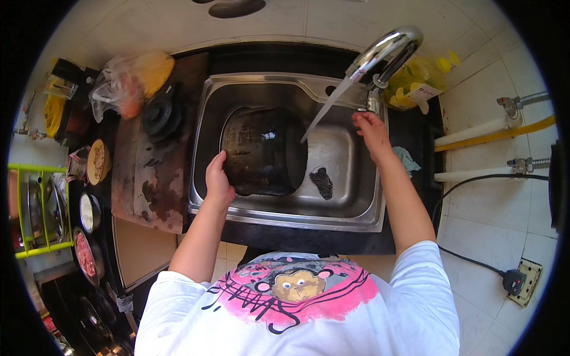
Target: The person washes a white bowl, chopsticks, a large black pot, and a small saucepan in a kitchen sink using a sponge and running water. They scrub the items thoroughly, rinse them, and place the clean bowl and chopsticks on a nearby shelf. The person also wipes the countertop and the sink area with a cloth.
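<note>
A dark, scorched-looking pot point(252, 154) lies tilted on its side in the steel sink point(344, 207), its wet wall shining. My left hand point(219, 181) grips it at the near left, thumb up along its side and the other fingers partly hidden. From the chrome faucet point(389, 44) a stream of water point(328, 110) runs down beside the pot's right end. My right hand point(373, 133) is at the faucet's base, fingers curled at its handle point(361, 111). A dark mesh scouring pad point(321, 183) sits on the sink floor, right of the pot.
Left of the sink is a wet, stained wooden board point(139, 178) with a black round lid-like piece point(161, 113) and a plastic bag point(127, 83). Bowls, one with raw minced meat point(86, 254), stand farther left. A yellow bottle point(415, 86) and a cloth point(407, 160) are at right.
</note>
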`<state>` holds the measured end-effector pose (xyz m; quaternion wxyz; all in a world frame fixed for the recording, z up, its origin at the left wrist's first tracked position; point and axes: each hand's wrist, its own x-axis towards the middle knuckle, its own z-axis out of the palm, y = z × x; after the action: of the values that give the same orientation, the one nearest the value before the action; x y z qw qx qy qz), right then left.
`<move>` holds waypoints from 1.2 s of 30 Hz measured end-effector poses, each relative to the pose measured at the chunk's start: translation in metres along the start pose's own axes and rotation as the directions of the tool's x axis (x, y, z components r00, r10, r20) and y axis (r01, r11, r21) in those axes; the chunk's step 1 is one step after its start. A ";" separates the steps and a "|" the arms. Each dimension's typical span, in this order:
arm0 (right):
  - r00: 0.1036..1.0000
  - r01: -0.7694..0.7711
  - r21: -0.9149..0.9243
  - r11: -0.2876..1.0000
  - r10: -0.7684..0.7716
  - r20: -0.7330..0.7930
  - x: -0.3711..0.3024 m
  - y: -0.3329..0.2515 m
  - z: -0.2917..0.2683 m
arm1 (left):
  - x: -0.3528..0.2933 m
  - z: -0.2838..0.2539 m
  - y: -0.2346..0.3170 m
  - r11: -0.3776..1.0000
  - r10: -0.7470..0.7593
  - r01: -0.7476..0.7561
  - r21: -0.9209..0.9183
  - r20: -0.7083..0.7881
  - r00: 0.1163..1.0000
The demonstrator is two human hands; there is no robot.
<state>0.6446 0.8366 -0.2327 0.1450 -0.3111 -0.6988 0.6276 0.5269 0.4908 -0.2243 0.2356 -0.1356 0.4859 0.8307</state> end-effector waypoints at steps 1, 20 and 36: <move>1.000 -0.003 -0.003 1.000 0.004 0.024 0.011 0.001 -0.004 | 0.001 -0.004 0.002 0.999 -0.020 0.020 -0.038 0.008 1.000; 0.977 -0.184 0.131 0.974 0.167 0.131 -0.042 0.057 0.020 | -0.050 -0.016 0.042 0.994 -0.019 0.052 -0.097 0.311 0.950; 0.962 -0.223 0.240 0.945 0.172 0.214 -0.051 0.074 0.037 | -0.092 0.001 0.045 0.970 0.002 -0.088 0.226 0.357 0.934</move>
<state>0.6806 0.7778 -0.3007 0.0536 -0.2967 -0.5854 0.7526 0.5818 0.4492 -0.1482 0.3147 0.0567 0.5347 0.7822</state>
